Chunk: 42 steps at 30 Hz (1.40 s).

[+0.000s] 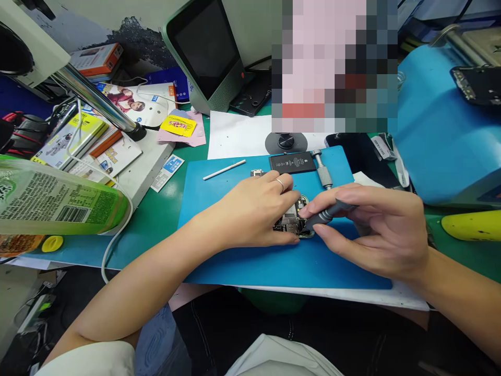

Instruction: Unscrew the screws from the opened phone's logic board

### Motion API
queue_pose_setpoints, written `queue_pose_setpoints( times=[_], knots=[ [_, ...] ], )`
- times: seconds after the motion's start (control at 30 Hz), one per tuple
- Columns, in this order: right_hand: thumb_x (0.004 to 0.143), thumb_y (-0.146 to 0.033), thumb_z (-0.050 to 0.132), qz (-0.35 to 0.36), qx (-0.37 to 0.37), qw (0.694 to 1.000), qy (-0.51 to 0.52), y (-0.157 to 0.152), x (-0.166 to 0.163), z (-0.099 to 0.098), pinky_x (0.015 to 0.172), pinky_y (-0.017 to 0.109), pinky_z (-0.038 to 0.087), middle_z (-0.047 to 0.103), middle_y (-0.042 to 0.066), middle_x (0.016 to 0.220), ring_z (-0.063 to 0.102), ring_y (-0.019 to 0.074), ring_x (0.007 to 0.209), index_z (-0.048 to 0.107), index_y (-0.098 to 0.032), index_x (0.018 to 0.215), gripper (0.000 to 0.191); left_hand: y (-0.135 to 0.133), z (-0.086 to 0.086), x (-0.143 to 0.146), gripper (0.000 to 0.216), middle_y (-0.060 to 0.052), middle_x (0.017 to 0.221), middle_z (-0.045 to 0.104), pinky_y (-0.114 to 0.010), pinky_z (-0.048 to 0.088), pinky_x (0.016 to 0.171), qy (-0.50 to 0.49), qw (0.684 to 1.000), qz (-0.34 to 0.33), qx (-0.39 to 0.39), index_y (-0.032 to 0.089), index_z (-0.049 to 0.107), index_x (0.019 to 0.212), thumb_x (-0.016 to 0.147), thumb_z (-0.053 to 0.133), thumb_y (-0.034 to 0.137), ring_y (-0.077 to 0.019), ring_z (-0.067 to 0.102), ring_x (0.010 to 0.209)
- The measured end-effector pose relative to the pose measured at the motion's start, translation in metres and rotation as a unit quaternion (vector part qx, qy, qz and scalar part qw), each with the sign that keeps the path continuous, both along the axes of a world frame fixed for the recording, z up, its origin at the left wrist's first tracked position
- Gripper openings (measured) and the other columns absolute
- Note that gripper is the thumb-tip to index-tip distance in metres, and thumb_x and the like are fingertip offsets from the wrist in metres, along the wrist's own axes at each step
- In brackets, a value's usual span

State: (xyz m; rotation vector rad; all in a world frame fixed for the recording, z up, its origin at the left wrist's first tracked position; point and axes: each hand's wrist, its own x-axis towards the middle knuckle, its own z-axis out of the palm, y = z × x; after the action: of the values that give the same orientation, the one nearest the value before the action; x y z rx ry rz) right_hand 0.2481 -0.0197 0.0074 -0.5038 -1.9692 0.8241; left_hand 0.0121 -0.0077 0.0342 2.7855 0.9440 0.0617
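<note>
Seemingly, tool work inside the opened device (290, 215).
Half-curled, the left hand (260, 206) grips it; the right hand (381, 230) pinches a tool (330, 214), likely needing steadiness next.

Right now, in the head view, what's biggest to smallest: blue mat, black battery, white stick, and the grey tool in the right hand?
1. Blue mat
2. Black battery and grey tool: too alike to rank; the right hand hides part of the tool
3. White stick

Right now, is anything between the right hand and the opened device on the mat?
Only the grey tool in the right hand, its tip at the opened device. The left hand partly covers its left side.
</note>
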Motion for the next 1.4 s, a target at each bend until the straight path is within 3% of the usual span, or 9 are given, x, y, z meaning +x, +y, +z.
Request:
queue_pose_setpoints(
  times=[0.33,0.53,0.67,0.8,1.0,1.13,1.27,1.4],
  knots=[
    [0.085,0.007,0.073,-0.003,0.023,1.000,-0.010,0.000,0.000,0.002,0.068,0.021,0.072,0.079,0.003,0.103,0.081,0.0183,0.089,0.071,-0.034,0.136,0.066,0.000,-0.001,0.000,0.050,-0.013,0.120,0.067,-0.044,0.052,0.088,-0.001,1.000,0.001,0.002,0.014,0.073,0.122,0.100,0.076,0.058,-0.0316,0.064,0.107],
    [0.086,0.003,0.076,0.015,0.150,0.986,-0.067,0.006,0.009,0.000,0.091,0.034,0.073,0.079,0.009,0.110,0.081,0.0212,0.103,0.058,-0.025,0.154,0.075,0.001,-0.001,-0.001,0.050,-0.014,0.122,0.068,-0.042,0.051,0.087,-0.009,1.000,-0.009,0.017,0.015,0.071,0.123,0.100,0.076,0.059,-0.0309,0.064,0.106],
    [0.087,-0.003,0.081,0.015,0.174,0.981,-0.084,0.008,0.011,0.002,0.083,0.032,0.072,0.080,0.008,0.108,0.081,0.0207,0.100,0.060,-0.028,0.150,0.070,0.001,-0.002,-0.002,0.058,-0.015,0.125,0.067,-0.043,0.050,0.087,-0.011,1.000,-0.016,0.023,0.015,0.070,0.132,0.100,0.075,0.063,-0.0313,0.064,0.107],
    [0.087,-0.001,0.079,0.008,0.150,0.986,-0.069,0.006,0.009,0.004,0.080,0.033,0.072,0.080,0.005,0.106,0.081,0.0205,0.095,0.062,-0.032,0.146,0.069,0.004,-0.003,-0.004,0.063,-0.015,0.129,0.066,-0.044,0.050,0.087,-0.036,0.998,-0.043,0.025,0.015,0.071,0.129,0.094,0.080,0.068,-0.0321,0.063,0.109],
    [0.084,-0.001,0.081,0.034,0.136,0.989,-0.054,0.007,0.010,0.001,0.081,0.035,0.072,0.081,0.006,0.110,0.081,0.0227,0.098,0.062,-0.031,0.149,0.074,0.008,-0.003,-0.006,0.042,-0.013,0.125,0.069,-0.042,0.048,0.084,-0.074,0.994,-0.075,0.017,0.017,0.074,0.118,0.095,0.086,0.050,-0.0306,0.065,0.109],
    [0.082,0.000,0.084,0.030,0.134,0.990,-0.035,0.009,0.008,0.000,0.080,0.035,0.072,0.082,0.003,0.107,0.081,0.0219,0.094,0.060,-0.036,0.155,0.084,0.008,-0.002,-0.006,0.017,-0.011,0.118,0.072,-0.040,0.049,0.091,-0.102,0.990,-0.090,-0.024,0.017,0.075,0.111,0.105,0.069,0.032,-0.0264,0.067,0.105],
    [0.083,0.003,0.078,0.026,0.119,0.992,-0.033,0.008,0.007,-0.001,0.076,0.038,0.072,0.081,0.003,0.107,0.080,0.0231,0.094,0.057,-0.041,0.158,0.089,0.011,-0.003,-0.008,0.021,-0.009,0.110,0.073,-0.039,0.050,0.093,-0.128,0.987,-0.078,-0.051,0.019,0.077,0.106,0.106,0.056,0.021,-0.0242,0.068,0.100],
    [0.079,-0.004,0.088,0.008,0.141,0.989,-0.037,0.010,0.009,-0.004,0.080,0.039,0.072,0.080,0.003,0.114,0.080,0.0241,0.097,0.063,-0.040,0.151,0.084,0.012,-0.002,-0.008,0.017,-0.009,0.111,0.074,-0.037,0.050,0.093,-0.169,0.979,-0.068,-0.097,0.020,0.078,0.106,0.104,0.061,0.023,-0.0233,0.070,0.101]
  ],
)
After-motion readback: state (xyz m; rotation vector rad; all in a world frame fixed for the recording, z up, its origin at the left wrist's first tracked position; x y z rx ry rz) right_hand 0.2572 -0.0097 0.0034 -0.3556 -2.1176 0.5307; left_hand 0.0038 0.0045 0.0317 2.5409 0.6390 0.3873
